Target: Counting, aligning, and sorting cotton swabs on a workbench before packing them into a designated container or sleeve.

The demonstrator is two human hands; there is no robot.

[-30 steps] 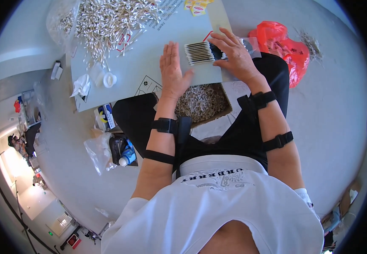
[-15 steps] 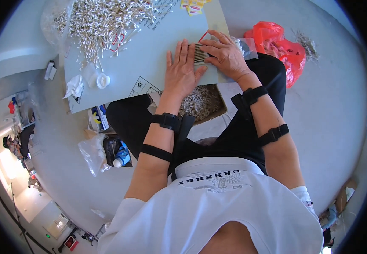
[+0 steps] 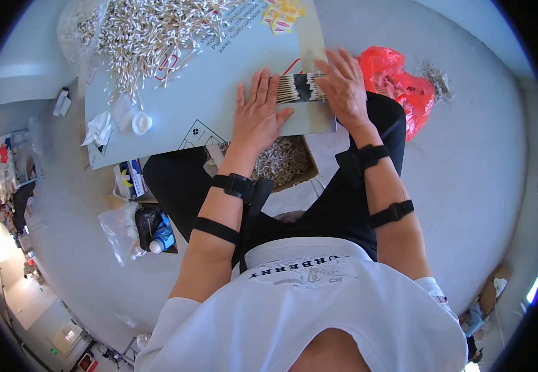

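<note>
Cotton swabs (image 3: 289, 90) lay in row on tabletop (image 3: 210, 93) between left hand (image 3: 259, 113), fingers extended flat, and right hand (image 3: 345, 92), fingers loosely spread; uneven sideways push might have skewed row.

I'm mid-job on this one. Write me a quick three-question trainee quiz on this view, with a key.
1. True or false: the swab row shows between the left hand and the right hand.
2. Which is nearer the red bag? A) left hand B) right hand
3. Fill in: the yellow packets lie on the ____.

Key: 1 true; 2 B; 3 table.
</note>
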